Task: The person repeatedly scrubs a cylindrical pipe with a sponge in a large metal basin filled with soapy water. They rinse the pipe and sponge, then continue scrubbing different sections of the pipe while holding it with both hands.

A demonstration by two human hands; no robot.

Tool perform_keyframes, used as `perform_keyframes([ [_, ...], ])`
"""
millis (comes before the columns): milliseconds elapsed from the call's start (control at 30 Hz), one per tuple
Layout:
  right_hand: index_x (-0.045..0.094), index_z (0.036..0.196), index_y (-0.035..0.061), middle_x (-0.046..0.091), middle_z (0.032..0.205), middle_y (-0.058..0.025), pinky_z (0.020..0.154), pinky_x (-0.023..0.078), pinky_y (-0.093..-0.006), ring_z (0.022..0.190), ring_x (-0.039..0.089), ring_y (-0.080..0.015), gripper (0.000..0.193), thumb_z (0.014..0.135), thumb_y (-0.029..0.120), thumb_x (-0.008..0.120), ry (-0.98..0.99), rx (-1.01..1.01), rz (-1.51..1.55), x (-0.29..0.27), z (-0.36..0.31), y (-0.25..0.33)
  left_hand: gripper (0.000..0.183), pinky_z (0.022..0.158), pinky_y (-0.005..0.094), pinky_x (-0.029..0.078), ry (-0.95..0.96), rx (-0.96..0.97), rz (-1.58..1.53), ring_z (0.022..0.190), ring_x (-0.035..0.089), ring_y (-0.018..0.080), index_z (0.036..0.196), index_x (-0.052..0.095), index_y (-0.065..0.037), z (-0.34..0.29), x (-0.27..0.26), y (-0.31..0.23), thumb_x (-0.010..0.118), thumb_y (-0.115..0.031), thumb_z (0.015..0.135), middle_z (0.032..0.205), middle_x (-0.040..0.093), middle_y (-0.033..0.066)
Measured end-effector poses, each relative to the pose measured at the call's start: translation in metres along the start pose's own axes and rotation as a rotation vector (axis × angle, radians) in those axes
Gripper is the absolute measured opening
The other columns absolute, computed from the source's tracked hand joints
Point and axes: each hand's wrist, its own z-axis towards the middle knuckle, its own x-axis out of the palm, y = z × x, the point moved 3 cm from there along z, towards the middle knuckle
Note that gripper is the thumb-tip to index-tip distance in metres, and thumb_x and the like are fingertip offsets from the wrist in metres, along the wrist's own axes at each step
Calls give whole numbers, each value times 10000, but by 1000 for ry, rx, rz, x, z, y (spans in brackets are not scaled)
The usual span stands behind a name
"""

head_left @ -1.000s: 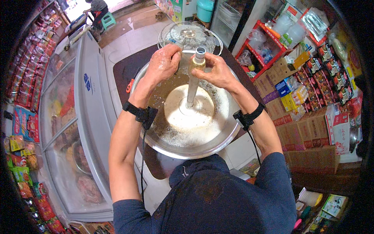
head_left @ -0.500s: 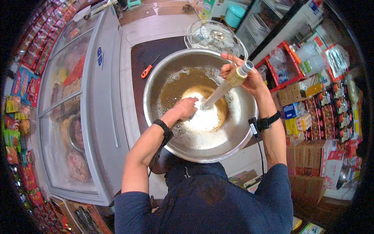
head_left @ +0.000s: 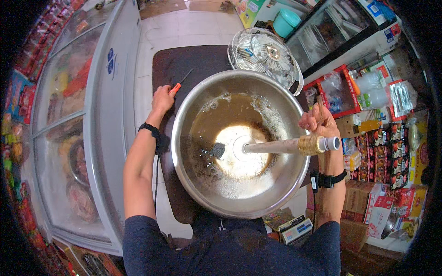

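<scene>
A wide steel basin (head_left: 182, 168) holds brownish, foamy water. In it a pale tube (head_left: 276, 146) with a tape-wrapped end rises from a round base and slants right over the rim. Beside that base a dark grey scrubber (head_left: 218, 150) sits in the water. Left of the basin, my left hand (head_left: 162, 98) is closed on the orange handle of a screwdriver (head_left: 176, 89), its shaft pointing away. My right hand (head_left: 319, 118) is by the right rim, just beyond the tube's taped end. Its fingers are curled together, and whatever they may hold cannot be made out.
The basin rests on a dark tabletop (head_left: 165, 69). A wire fan guard (head_left: 271, 53) lies behind it. A glass-topped freezer (head_left: 120, 152) flanks the left side. On the right are a red crate (head_left: 347, 110), packaged goods and cardboard boxes (head_left: 357, 198). A small scale (head_left: 297, 230) sits low nearby.
My left hand has left the basin and taken hold of the screwdriver. The tube has tipped lower to the right, and my right hand has come off its upper end. The scrubber is now uncovered.
</scene>
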Motion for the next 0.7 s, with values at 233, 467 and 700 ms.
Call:
perform_keyframes([
  [233, 649, 861, 74, 646, 852, -26, 807, 488, -358, 892, 605, -191, 362, 745, 261, 936, 16, 31, -298, 8, -4, 25, 549, 1007, 547, 538, 320, 2, 300, 1232, 619, 416, 1435, 492, -145, 47, 90, 55, 708, -267, 946, 1329, 595, 189],
  [467, 640, 844, 64, 643, 891, -44, 802, 498, -324, 866, 629, -179, 297, 823, 217, 894, 143, 3, -257, 7, 5, 26, 404, 893, 565, 520, 194, -38, -49, 1013, 690, 490, 1281, 576, -29, 28, 37, 51, 609, -270, 959, 1013, 727, 274],
  [700, 669, 923, 52, 700, 975, -75, 826, 535, -318, 922, 677, -175, 239, 873, 199, 850, 159, 38, -266, 3, 7, 26, 358, 790, 371, 539, 234, 389, -535, 808, 650, 189, 1295, 691, -17, -112, -171, -82, 592, -255, 1046, 939, 717, 115],
])
